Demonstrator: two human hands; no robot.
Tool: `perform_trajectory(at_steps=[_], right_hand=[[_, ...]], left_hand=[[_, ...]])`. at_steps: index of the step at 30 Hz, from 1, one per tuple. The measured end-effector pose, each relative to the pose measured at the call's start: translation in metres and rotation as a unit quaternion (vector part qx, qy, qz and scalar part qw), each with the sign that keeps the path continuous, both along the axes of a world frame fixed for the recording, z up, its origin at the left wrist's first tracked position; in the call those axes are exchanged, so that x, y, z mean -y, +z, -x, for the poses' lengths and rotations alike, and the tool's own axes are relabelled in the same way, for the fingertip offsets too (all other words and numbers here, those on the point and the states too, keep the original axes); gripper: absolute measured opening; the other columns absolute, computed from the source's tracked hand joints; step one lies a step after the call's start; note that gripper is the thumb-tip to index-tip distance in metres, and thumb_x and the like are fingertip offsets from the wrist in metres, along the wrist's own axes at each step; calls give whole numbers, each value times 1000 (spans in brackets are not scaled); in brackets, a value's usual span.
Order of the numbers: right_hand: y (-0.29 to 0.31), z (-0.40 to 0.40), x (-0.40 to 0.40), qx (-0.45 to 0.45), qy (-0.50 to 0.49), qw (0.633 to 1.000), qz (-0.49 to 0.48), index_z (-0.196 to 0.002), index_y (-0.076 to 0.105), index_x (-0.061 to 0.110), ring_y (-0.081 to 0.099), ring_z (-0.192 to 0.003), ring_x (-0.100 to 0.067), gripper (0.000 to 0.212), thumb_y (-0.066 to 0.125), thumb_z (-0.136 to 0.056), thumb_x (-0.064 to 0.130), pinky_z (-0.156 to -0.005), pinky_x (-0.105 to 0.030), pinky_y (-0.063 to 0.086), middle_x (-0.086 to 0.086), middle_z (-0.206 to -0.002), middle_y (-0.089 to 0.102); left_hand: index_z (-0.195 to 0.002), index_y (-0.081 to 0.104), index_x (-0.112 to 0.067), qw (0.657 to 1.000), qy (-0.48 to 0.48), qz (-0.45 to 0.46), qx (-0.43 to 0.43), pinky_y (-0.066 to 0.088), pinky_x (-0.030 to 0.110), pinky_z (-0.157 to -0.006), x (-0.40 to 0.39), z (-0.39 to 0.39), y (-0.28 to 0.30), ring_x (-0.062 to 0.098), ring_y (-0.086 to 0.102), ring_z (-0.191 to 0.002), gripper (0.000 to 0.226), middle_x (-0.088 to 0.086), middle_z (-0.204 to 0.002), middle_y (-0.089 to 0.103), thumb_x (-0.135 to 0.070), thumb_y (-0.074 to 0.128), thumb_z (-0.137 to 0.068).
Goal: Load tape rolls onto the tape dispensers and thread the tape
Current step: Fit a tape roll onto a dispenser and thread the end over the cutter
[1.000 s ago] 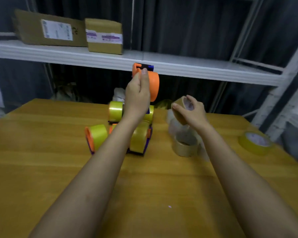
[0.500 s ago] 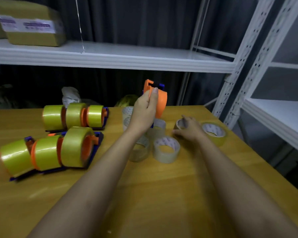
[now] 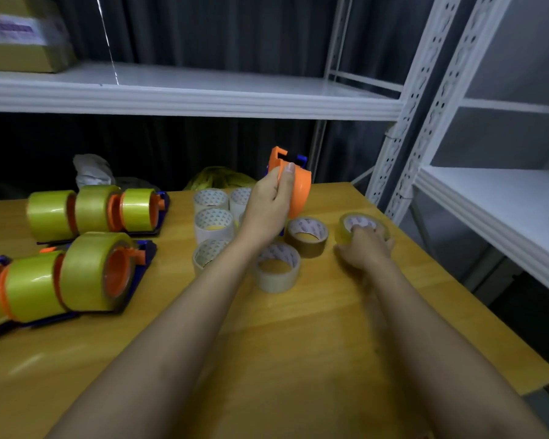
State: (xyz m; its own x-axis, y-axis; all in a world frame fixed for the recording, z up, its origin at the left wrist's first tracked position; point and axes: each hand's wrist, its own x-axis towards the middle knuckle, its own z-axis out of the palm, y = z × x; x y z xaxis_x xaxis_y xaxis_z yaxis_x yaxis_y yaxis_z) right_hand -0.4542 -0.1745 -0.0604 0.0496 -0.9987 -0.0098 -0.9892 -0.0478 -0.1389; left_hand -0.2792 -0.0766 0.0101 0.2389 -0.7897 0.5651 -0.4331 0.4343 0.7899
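Note:
My left hand (image 3: 270, 204) grips an empty orange tape dispenser (image 3: 297, 188) with blue trim, held up above the table. My right hand (image 3: 363, 247) rests on a yellowish clear tape roll (image 3: 360, 224) lying flat at the table's right side, fingers curled over its rim and into the core. Between my hands lie a brown roll (image 3: 308, 236) and a clear roll (image 3: 278, 267). Several more clear rolls (image 3: 213, 221) sit behind my left forearm. Loaded dispensers with yellow tape (image 3: 92, 274) lie at the left.
The wooden table (image 3: 298, 343) ends close on the right, by a white metal shelf post (image 3: 406, 122). A white shelf (image 3: 187, 93) overhangs the table's far side with a cardboard box (image 3: 19, 42). A second row of loaded dispensers (image 3: 92, 210) lies at far left.
My right hand has moved right from the brown roll onto the yellowish roll near the table edge. My left hand still holds the orange dispenser up. The view has panned right.

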Motion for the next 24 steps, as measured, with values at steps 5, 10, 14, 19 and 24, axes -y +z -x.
perform_trajectory(at_steps=[5, 10, 14, 19, 24], right_hand=[[-2, 3, -6, 7, -20, 993, 112, -117, 59, 15, 49, -117, -26, 27, 51, -98, 31, -102, -41, 27, -6, -112, 63], [21, -18, -31, 217, 17, 954, 208, -125, 58, 9, 50, -119, -30, 36, 55, -96, 31, -100, -43, 30, -10, -116, 64], [42, -41, -51, 322, 113, 902, 265, -117, 61, 11, 53, -114, -25, 31, 59, -93, 32, -99, -45, 38, -4, -115, 63], [65, -74, -93, 499, 201, 810, 234, -99, 61, 13, 58, -83, -13, 17, 67, -89, 25, -75, -28, 46, 0, -92, 64], [72, -102, -146, 636, 222, 726, 138, -92, 60, 18, 51, -66, -3, 9, 63, -93, 27, -61, -19, 43, 7, -76, 58]], left_hand=[[-85, 51, 10, 1000, -2, -5, 6, 30, 14, -46, -16, -1, 3, 6, 40, -50, 48, 1, -59, 41, -30, 31, -104], [-85, 52, 7, 999, 37, -2, -7, 32, 21, -49, -34, -17, 9, 13, 44, -53, 47, 6, -62, 44, -31, 30, -104], [-74, 48, -14, 999, 49, 0, -16, 33, 19, -49, -54, -29, 15, 6, 44, -49, 39, -2, -58, 44, -29, 29, -105], [-65, 42, -22, 994, 94, 23, -51, 31, 18, -51, -91, -45, 22, 1, 39, -48, 41, -8, -56, 40, -26, 30, -105], [-66, 44, -22, 987, 123, 21, -99, 35, 25, -56, -143, -64, 26, 7, 44, -54, 42, -4, -58, 44, -33, 31, -104]])
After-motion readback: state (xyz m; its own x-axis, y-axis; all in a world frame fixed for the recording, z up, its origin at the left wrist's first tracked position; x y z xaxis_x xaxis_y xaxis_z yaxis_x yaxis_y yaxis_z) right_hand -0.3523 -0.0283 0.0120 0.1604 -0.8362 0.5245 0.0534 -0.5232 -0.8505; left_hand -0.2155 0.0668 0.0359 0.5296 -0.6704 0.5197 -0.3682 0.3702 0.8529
